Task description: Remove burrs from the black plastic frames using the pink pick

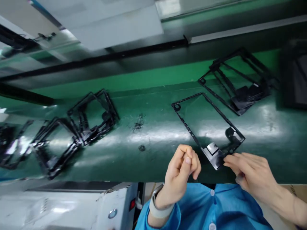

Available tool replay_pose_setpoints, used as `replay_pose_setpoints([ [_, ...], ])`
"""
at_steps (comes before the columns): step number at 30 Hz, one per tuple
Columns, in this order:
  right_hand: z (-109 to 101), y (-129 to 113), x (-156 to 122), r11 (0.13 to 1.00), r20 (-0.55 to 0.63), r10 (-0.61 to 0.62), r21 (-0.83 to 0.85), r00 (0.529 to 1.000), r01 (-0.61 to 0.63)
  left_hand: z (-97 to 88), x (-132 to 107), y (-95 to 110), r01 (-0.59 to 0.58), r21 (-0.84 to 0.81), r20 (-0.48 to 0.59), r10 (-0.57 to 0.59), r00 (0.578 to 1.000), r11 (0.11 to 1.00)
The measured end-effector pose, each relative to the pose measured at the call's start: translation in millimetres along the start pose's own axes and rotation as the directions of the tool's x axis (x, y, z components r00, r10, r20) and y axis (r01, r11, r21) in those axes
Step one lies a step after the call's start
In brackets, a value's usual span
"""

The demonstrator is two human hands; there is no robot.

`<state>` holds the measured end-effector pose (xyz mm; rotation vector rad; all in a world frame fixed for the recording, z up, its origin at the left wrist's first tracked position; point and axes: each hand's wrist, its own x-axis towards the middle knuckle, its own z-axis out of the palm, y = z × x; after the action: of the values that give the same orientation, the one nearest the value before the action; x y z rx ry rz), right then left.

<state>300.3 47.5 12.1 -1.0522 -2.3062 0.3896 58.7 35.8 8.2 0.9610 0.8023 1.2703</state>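
Observation:
A thin black rectangular frame (pixel 192 131) lies flat on the green belt (pixel 155 137) in front of me, with a grey patch at its near corner. My right hand (pixel 249 174) reaches to that corner with its fingers stretched out, and the fingertips touch the frame's edge. My left hand (pixel 181 174) hovers just left of the corner, above the belt's near edge. Its fingers are curled and the thumb is pressed against them in a pinch. Whatever it may hold is hidden. There is a pale band on the left wrist, and both sleeves are blue.
More black frames (pixel 240 86) are piled at the far right of the belt, and several others (pixel 91 118) lie in a row to the left. A small dark scrap (pixel 142 148) sits mid-belt. A grey machine housing (pixel 72 204) stands at the lower left.

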Motion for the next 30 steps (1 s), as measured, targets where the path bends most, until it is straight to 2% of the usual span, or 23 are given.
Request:
replay_pose_setpoints([
  [1, -1.4, -7.5, -9.0, 0.987, -0.029, 0.132, 0.095, 0.991, -0.129, 8.2, -3.1, -4.1, 0.015, -0.038, 0.018, -0.015, 1.000, 0.999],
  [3, -1.1, -24.1, -23.3, 0.897, -0.048, 0.386, 0.252, 0.921, -0.363, 23.4, -9.9, -11.7, 0.053, -0.087, 0.068, -0.047, 0.997, 0.995],
  [5, 3.2, -39.2, -31.7, 0.812, -0.121, 0.539, 0.340, 0.834, -0.475, 35.1, -17.0, -17.0, 0.093, -0.094, 0.114, -0.082, 0.990, 0.991],
  [8, 12.5, -51.9, -34.3, 0.710, -0.238, 0.678, 0.457, 0.696, -0.536, 42.6, -27.8, -17.5, 0.110, 0.012, 0.103, -0.111, 0.989, 0.994],
  [10, 17.4, -53.0, -31.5, 0.647, -0.287, 0.743, 0.538, 0.604, -0.541, 40.8, -35.1, -13.4, 0.125, 0.234, 0.007, -0.130, 0.991, 0.964],
  [12, 20.0, -50.6, -27.2, 0.633, -0.354, 0.760, 0.590, 0.545, -0.500, 36.3, -41.7, -8.1, 0.134, 0.514, -0.078, -0.109, 0.991, 0.847],
  [13, 20.7, -48.9, -24.7, 0.650, -0.400, 0.748, 0.600, 0.529, -0.466, 34.1, -44.4, -5.8, 0.109, 0.635, -0.085, -0.071, 0.994, 0.765],
  [15, 20.9, -45.9, -19.5, 0.701, -0.486, 0.703, 0.595, 0.520, -0.392, 31.7, -47.6, -2.4, -0.020, 0.802, -0.015, 0.054, 0.998, 0.597],
  [17, 19.8, -44.1, -14.2, 0.742, -0.534, 0.659, 0.576, 0.529, -0.344, 32.5, -47.5, 0.5, -0.165, 0.883, 0.093, 0.181, 0.979, 0.440],
  [19, 17.1, -43.8, -9.3, 0.757, -0.545, 0.642, 0.564, 0.539, -0.330, 35.6, -45.4, 5.0, -0.262, 0.909, 0.199, 0.214, 0.956, 0.323],
  [20, 15.2, -43.9, -7.0, 0.756, -0.540, 0.644, 0.561, 0.542, -0.338, 37.3, -44.3, 8.3, -0.284, 0.912, 0.231, 0.203, 0.952, 0.294],
  [22, 10.7, -44.1, -3.3, 0.740, -0.515, 0.664, 0.557, 0.541, -0.378, 39.5, -42.8, 16.5, -0.287, 0.912, 0.243, 0.179, 0.953, 0.292],
  [25, 4.7, -43.4, 0.2, 0.684, -0.452, 0.721, 0.589, 0.525, -0.431, 37.3, -42.3, 29.9, -0.207, 0.920, 0.134, 0.230, 0.964, 0.333],
  [28, 2.8, -41.9, 1.3, 0.636, -0.414, 0.754, 0.654, 0.510, -0.410, 31.6, -40.4, 39.2, -0.168, 0.915, 0.052, 0.306, 0.951, 0.367],
  [30, 3.5, -41.4, 1.3, 0.623, -0.405, 0.759, 0.677, 0.509, -0.391, 30.7, -37.9, 41.5, -0.185, 0.893, 0.044, 0.330, 0.943, 0.409],
])
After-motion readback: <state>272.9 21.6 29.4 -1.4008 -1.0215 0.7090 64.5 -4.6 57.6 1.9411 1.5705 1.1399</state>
